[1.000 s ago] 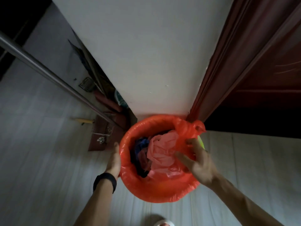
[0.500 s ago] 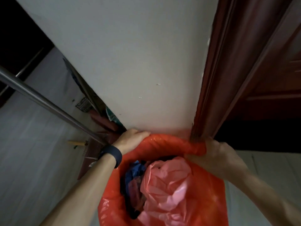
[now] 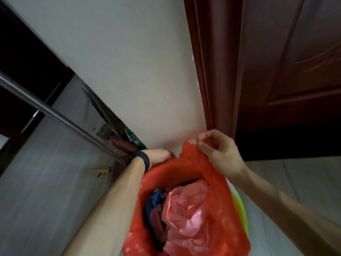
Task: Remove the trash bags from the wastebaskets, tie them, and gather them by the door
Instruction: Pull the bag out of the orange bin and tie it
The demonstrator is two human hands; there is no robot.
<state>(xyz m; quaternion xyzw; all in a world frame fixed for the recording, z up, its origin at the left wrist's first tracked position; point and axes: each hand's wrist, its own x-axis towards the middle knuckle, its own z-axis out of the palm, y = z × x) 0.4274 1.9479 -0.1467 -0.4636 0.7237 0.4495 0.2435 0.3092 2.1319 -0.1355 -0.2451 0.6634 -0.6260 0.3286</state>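
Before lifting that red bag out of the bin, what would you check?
1. The right hand pinches the red trash bag by its raised edge: ok.
2. The left hand grips the far rim: ok.
3. Bag peeled off the green wastebasket all round: not ok, only the right side is up.
4. The pink bag inside sits below the rim: ok.
5. Bag bottom untorn: cannot tell, hidden.
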